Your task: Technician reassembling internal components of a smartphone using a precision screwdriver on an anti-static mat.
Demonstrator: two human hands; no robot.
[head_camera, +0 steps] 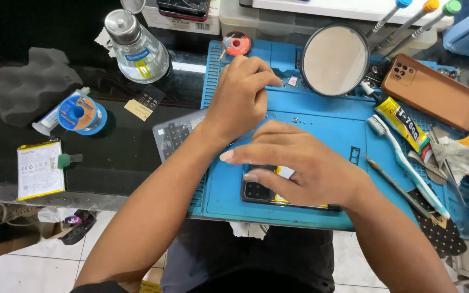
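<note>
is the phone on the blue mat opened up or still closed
Opened up: the phone lies back side up under the right hand with its innards and yellow battery exposed, while the brown back cover lies apart beside the mirror.

I see a round mirror (335,59), a brown phone case (432,91), a toothbrush (405,163), a glue tube (403,123), a glass bottle (137,49) and a spare battery (39,169) on the tabletop (115,157).
</note>
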